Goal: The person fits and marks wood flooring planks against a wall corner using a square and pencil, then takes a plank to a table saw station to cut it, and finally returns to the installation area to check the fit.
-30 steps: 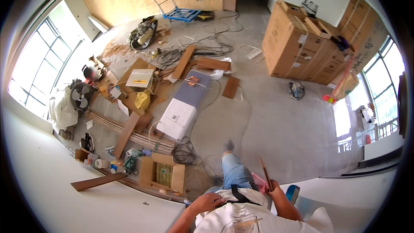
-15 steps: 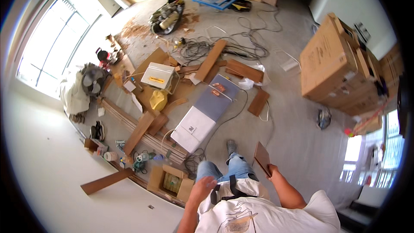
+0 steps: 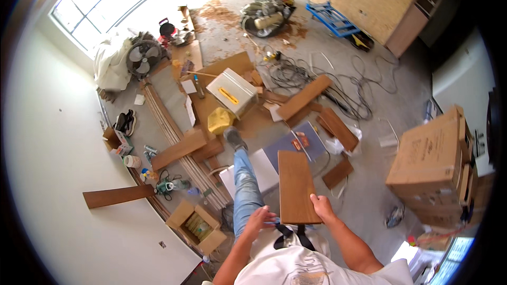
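A short brown wooden floorboard is held up in front of my waist, its broad face showing. My right hand grips it by the lower right edge, thumb on the face; the other fingers are hidden behind. My left hand hovers just left of the board's lower end, fingers loosely apart and holding nothing. Beyond the board lies a flat white and grey-blue carton, partly covered by it. My left leg is stretched forward, with the shoe beside a yellow bag.
Loose boards and coiled cables litter the floor ahead. A white box stands beyond the yellow bag. Large cartons stand at right. Along the left wall lie long strips, a green power tool and an open carton.
My right hand has raised the floorboard and brought it left, turning its face toward me. The left hand has moved closer to it. My left leg has stepped forward, and the view has shifted.
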Available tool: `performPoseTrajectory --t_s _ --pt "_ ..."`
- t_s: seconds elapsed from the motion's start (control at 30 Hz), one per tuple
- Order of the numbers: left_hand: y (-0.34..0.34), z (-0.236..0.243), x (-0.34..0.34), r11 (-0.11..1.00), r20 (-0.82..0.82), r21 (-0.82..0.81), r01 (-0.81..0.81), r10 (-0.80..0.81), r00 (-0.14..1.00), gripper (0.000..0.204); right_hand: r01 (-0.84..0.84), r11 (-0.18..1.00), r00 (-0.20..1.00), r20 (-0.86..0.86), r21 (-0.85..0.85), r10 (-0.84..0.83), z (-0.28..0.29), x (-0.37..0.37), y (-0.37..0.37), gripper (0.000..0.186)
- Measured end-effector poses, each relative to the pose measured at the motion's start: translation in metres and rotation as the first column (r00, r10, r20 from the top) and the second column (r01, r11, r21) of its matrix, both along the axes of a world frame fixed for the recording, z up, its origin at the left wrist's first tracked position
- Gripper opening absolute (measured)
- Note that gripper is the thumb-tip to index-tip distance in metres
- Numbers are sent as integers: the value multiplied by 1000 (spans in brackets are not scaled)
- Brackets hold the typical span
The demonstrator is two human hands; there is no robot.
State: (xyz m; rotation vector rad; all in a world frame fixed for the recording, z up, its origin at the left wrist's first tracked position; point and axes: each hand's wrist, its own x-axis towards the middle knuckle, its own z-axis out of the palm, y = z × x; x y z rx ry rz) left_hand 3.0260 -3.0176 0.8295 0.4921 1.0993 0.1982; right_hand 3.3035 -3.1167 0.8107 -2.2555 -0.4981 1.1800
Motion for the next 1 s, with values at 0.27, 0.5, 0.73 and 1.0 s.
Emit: performPoseTrajectory --t_s 0.27,0.5,0.73,1.0 --pt "208 -99 65 998 -345 61 -7 28 938 56 -371 916 860 316 -152 400 -65 -8 268 53" --pt "406 -157 49 997 -506 74 -20 55 861 64 -522 815 790 216 -253 573 -75 -33 508 54" --pt "556 -157 62 975 -731 220 19 152 665 64 -612 764 752 150 -203 642 -128 -37 662 54" --pt "716 -290 98 899 -701 430 -89 394 594 51 -652 755 749 93 -76 656 -345 66 797 45"
